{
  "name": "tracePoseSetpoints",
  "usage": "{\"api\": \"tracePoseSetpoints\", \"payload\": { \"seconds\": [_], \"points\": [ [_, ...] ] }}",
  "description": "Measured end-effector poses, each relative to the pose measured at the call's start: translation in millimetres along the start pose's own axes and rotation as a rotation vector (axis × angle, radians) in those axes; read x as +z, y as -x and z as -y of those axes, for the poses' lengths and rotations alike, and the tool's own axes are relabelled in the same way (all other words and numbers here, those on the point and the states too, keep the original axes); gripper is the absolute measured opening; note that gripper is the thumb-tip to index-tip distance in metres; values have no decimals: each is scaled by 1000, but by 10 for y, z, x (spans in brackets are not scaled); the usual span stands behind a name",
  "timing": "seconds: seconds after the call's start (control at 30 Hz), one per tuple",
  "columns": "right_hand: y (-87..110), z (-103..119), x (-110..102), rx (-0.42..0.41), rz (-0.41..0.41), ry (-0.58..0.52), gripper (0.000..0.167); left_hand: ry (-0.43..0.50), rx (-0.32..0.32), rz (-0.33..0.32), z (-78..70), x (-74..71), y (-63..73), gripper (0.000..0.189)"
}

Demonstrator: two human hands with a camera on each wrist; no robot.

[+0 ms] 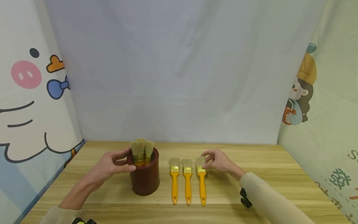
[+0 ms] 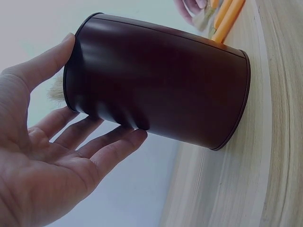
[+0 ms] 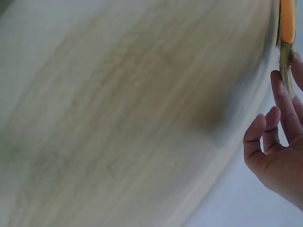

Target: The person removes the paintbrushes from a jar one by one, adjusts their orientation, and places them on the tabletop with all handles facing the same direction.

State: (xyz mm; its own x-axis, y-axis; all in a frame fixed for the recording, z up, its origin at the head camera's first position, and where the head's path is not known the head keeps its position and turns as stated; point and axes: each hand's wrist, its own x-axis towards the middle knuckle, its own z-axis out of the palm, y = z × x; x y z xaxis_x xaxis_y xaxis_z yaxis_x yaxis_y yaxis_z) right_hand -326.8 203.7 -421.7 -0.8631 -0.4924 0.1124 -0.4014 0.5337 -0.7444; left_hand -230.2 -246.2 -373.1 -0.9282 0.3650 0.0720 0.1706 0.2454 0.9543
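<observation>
In the head view, a dark red-brown cylindrical pot [image 1: 144, 182] stands upright on the table, with several paintbrushes [image 1: 138, 148] in it, bristles up. My left hand [image 1: 112, 165] holds the pot near its rim. The left wrist view has the left thumb at the rim and the fingers [image 2: 118, 146] along the pot's side. Right of the pot lie three orange-handled paintbrushes in a row, bristles away from me. At the rightmost paintbrush [image 1: 202, 189], my right hand [image 1: 219, 160] pinches the metal band near the bristles between thumb and index finger; its other fingers [image 3: 255, 132] are bent.
The left [image 1: 174, 186] and middle [image 1: 187, 186] paintbrushes of the row lie close by, side by side. The wooden table [image 1: 251, 199] meets a grey-white cloth [image 1: 179, 77] at the back. Printed curtains [image 1: 330, 140] hang at both sides.
</observation>
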Motion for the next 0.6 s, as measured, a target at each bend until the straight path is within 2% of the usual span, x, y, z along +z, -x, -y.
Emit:
{"api": "tracePoseSetpoints", "payload": {
  "seconds": [0.33, 0.6],
  "points": [
    [-33, -47, 30, -16, 27, 43, 48, 0, 3, -1, 10, -2, 0, 87],
    [-48, -42, 62, 7, 12, 79, 46, 7, -5, -6, 12, -4, 5, 88]
  ]
}}
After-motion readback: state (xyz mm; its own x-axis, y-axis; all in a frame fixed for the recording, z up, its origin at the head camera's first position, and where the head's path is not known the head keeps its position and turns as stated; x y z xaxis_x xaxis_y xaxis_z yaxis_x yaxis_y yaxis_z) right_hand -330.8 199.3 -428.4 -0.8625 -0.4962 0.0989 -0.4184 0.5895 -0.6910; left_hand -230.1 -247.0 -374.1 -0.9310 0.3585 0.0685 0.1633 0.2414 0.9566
